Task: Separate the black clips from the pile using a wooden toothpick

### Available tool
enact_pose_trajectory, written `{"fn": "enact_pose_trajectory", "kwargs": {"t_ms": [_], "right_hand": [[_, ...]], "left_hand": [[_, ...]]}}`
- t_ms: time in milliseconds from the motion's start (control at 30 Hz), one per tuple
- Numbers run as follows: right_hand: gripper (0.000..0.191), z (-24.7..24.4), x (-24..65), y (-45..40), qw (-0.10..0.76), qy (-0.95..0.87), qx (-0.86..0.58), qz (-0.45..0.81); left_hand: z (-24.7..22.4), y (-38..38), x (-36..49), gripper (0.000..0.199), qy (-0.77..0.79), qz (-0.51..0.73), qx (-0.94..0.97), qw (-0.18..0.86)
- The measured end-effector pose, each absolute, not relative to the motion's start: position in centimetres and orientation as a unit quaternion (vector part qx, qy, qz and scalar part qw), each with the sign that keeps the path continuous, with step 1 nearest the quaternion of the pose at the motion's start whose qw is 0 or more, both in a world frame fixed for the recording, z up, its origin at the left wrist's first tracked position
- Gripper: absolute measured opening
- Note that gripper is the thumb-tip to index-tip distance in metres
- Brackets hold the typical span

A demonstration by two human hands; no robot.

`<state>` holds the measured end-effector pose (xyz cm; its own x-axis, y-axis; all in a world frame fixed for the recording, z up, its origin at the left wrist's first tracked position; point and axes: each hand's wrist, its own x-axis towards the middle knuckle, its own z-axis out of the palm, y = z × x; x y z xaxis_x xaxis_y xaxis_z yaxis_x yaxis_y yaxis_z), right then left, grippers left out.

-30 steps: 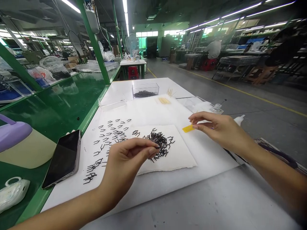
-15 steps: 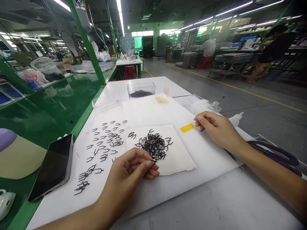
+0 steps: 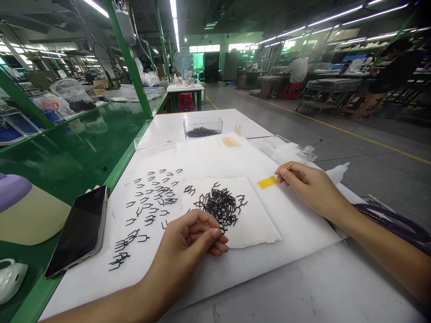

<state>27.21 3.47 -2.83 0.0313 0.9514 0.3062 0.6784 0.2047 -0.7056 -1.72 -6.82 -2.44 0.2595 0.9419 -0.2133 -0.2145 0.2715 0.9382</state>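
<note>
Between the thumb and forefinger of my left hand (image 3: 198, 240) is a small black forked piece (image 3: 222, 229), mostly hidden by the fingertips. Just behind it a pile of similar black forked pieces (image 3: 220, 204) lies on a white paper sheet (image 3: 259, 224). My right hand (image 3: 301, 181) pinches a thin wooden toothpick (image 3: 288, 165). Its fingers are at the right end of a small yellow rectangle (image 3: 266, 182); whether the toothpick's tip touches it I cannot tell. More forked pieces (image 3: 153, 210) are spread out to the left, some in loose rows.
A phone (image 3: 79, 231) lies at the left edge. Farther back stand a clear box (image 3: 202, 130) with dark pieces, a bundle of toothpicks (image 3: 230, 141) and a clear tray (image 3: 155, 148). A purple-handled tool (image 3: 393, 224) lies by my right forearm. People sit in the background.
My right hand has come closer to the yellow rectangle, its fingers now at its right end. My left hand keeps its pinch. The whole view has shifted slightly.
</note>
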Motion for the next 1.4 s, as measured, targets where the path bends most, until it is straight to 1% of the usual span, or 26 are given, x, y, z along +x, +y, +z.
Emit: {"fn": "enact_pose_trajectory", "kwargs": {"t_ms": [133,267,400,533,700,867,1000,1200,1267,1333,1400], "right_hand": [[0.020,-1.5,26.2,2.2,0.481,-0.635,-0.571,0.199],[0.017,-1.0,24.1,0.2,0.525,-0.612,-0.528,0.269],[0.022,-2.0,22.0,-1.6,0.524,-0.601,-0.484,0.360],[0.019,-2.9,20.3,-3.0,0.501,-0.605,-0.425,0.450],[0.015,-3.1,19.1,-4.0,0.461,-0.630,-0.395,0.484],[0.011,-3.2,18.9,-4.3,0.456,-0.640,-0.383,0.485],[0.008,-3.5,18.9,-4.4,0.455,-0.652,-0.382,0.472],[0.009,-3.1,19.0,-4.5,0.457,-0.665,-0.402,0.433],[0.011,-2.7,19.9,-3.8,0.477,-0.669,-0.436,0.368],[0.014,-2.4,21.4,-2.6,0.483,-0.675,-0.499,0.250],[0.018,-2.3,23.2,-1.2,0.427,-0.687,-0.576,0.122]], "left_hand": [[-2.4,-6.7,-1.7,0.023,0.429,0.420,0.419,0.681],[-2.4,-6.5,-1.8,0.023,0.437,0.404,0.409,0.692],[-2.4,-6.3,-1.9,0.024,0.447,0.396,0.390,0.701],[-2.2,-6.2,-1.9,0.021,0.452,0.393,0.370,0.710],[-1.9,-6.0,-1.8,0.018,0.455,0.393,0.352,0.717],[-1.8,-6.0,-1.7,0.018,0.462,0.385,0.346,0.720],[-1.7,-6.2,-1.7,0.015,0.469,0.382,0.349,0.716],[-1.7,-6.5,-1.7,0.013,0.475,0.380,0.352,0.711],[-1.8,-6.5,-1.7,0.014,0.476,0.380,0.355,0.709],[-1.9,-6.4,-1.8,0.015,0.474,0.381,0.360,0.708],[-2.0,-6.3,-1.8,0.015,0.469,0.381,0.367,0.707]]}}
